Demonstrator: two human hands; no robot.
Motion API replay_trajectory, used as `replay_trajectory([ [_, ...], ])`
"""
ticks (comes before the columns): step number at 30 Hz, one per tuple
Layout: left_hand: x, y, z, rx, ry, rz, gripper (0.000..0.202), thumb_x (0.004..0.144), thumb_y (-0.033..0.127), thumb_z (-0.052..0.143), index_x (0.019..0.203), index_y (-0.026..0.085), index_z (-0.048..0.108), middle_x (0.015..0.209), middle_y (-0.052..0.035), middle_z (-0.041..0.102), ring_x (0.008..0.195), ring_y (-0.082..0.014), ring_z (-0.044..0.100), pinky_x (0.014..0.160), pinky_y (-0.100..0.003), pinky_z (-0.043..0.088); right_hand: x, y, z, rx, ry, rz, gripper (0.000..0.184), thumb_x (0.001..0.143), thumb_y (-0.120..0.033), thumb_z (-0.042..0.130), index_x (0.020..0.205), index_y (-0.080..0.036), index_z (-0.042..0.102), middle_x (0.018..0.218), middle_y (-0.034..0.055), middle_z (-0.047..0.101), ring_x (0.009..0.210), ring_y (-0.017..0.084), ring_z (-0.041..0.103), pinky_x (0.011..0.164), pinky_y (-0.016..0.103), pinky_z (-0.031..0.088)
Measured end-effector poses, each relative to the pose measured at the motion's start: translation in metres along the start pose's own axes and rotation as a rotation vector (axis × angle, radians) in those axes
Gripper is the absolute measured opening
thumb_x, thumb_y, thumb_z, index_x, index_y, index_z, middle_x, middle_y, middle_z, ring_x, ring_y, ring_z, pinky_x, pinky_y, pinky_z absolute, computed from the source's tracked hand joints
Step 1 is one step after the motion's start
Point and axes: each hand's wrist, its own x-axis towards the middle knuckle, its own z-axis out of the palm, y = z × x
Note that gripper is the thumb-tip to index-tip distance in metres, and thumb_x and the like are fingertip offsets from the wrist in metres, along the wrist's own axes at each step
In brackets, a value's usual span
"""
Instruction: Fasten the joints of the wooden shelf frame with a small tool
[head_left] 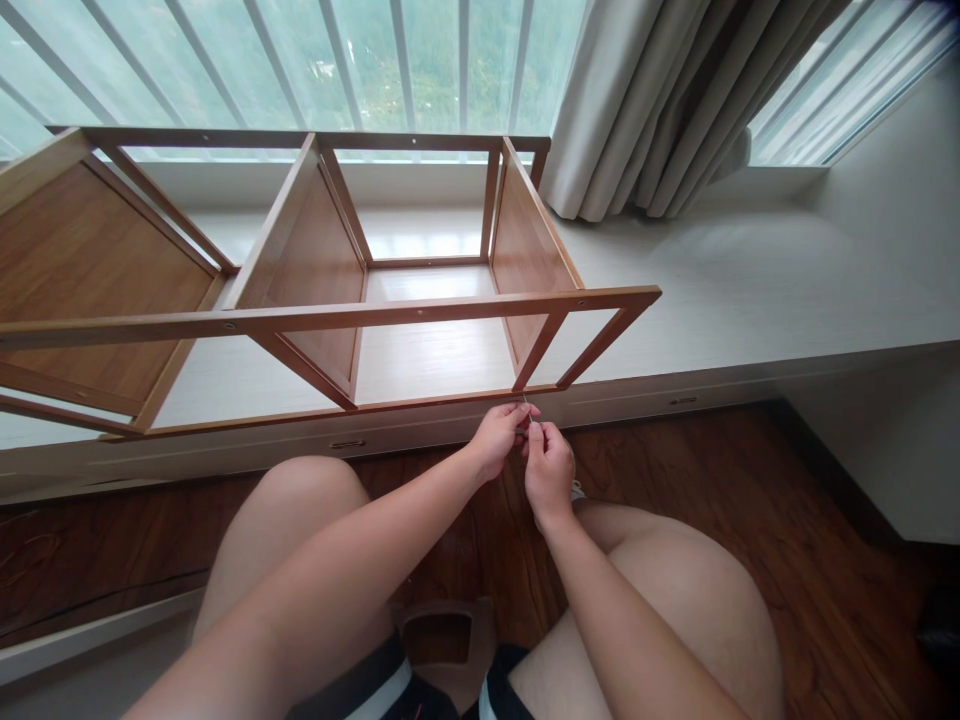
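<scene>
A brown wooden shelf frame (450, 308) lies on its side on the pale ledge, its panels standing between long rails. At its near lower rail (450, 397), close to the right end, both my hands meet. My left hand (498, 437) is closed, thumb and fingers pinched at a thin metal piece that looks like a hex key (531, 416). My right hand (549, 468) is closed too, its thumb and forefinger pressed against the same piece. Its far tip reaches up toward the rail; my fingers hide most of it.
Behind the frame is a barred window (427, 60), with a grey curtain (637, 110) at its right. The white ledge (735, 270) stretches right. Below lies a dark wooden floor (675, 470). My knees flank my arms, and a brown stool (480, 640) shows beneath me.
</scene>
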Motion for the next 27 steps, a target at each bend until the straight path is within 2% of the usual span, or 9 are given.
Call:
replay_trajectory([
  [7, 0.0, 0.001, -0.002, -0.171, -0.045, -0.063, 0.023, 0.073, 0.033, 0.069, 0.079, 0.013, 0.059, 0.065, 0.0002, 0.051, 0.058, -0.0092, 0.051, 0.051, -0.02, 0.039, 0.0, -0.002, 0.002, -0.083, 0.006, -0.058, 0.035, 0.094, -0.043, 0.037, 0.085, -0.02, 0.062, 0.068, 0.0026, 0.064, 0.062, 0.017, 0.055, 0.06, 0.026, 0.034],
  [12, 0.0, 0.003, -0.003, -0.162, -0.076, -0.073, 0.024, 0.074, 0.033, 0.069, 0.083, 0.012, 0.061, 0.066, 0.0, 0.053, 0.058, -0.0089, 0.052, 0.052, -0.02, 0.041, 0.003, -0.001, 0.004, -0.026, 0.044, -0.044, 0.034, 0.092, -0.043, 0.041, 0.077, -0.02, 0.061, 0.066, 0.0021, 0.062, 0.062, 0.016, 0.053, 0.06, 0.026, 0.035],
  [14, 0.0, 0.003, -0.004, -0.123, -0.102, -0.063, 0.026, 0.075, 0.035, 0.067, 0.086, 0.012, 0.062, 0.063, 0.0007, 0.051, 0.052, -0.0081, 0.05, 0.048, -0.02, 0.04, 0.004, 0.002, 0.007, 0.129, 0.027, 0.026, 0.035, 0.091, -0.045, 0.043, 0.072, -0.02, 0.058, 0.059, -0.0006, 0.056, 0.054, 0.013, 0.048, 0.054, 0.025, 0.035],
  [17, 0.001, 0.003, -0.005, -0.056, -0.144, -0.053, 0.028, 0.079, 0.038, 0.063, 0.09, 0.012, 0.061, 0.058, 0.0032, 0.046, 0.042, -0.0074, 0.044, 0.042, -0.021, 0.038, 0.007, 0.006, 0.012, 0.509, -0.045, 0.233, 0.032, 0.087, -0.046, 0.047, 0.07, -0.02, 0.053, 0.051, -0.0051, 0.047, 0.04, 0.009, 0.036, 0.04, 0.022, 0.027],
  [20, 0.0, 0.004, -0.005, 0.017, -0.114, -0.05, 0.029, 0.081, 0.04, 0.06, 0.094, 0.014, 0.06, 0.055, 0.0051, 0.044, 0.038, -0.0069, 0.043, 0.038, -0.02, 0.038, 0.009, 0.008, 0.015, 0.83, -0.14, 0.437, 0.025, 0.082, -0.042, 0.053, 0.071, -0.02, 0.051, 0.051, -0.0062, 0.044, 0.037, 0.007, 0.031, 0.035, 0.02, 0.022],
  [24, -0.005, 0.008, -0.001, 0.08, -0.043, -0.062, 0.033, 0.081, 0.041, 0.059, 0.099, 0.014, 0.061, 0.059, 0.0031, 0.05, 0.038, -0.0077, 0.048, 0.035, -0.019, 0.037, 0.013, 0.003, 0.011, 1.081, -0.303, 0.611, 0.018, 0.081, -0.035, 0.052, 0.07, -0.02, 0.05, 0.049, -0.0071, 0.038, 0.038, 0.008, 0.029, 0.035, 0.019, 0.025],
  [27, -0.01, 0.012, 0.002, 0.119, -0.011, -0.072, 0.036, 0.08, 0.043, 0.06, 0.102, 0.014, 0.061, 0.062, 0.0011, 0.055, 0.038, -0.0095, 0.051, 0.033, -0.019, 0.036, 0.014, -0.003, 0.008, 1.178, -0.405, 0.674, 0.018, 0.082, -0.031, 0.048, 0.067, -0.022, 0.044, 0.047, -0.008, 0.032, 0.038, 0.009, 0.026, 0.035, 0.019, 0.026],
])
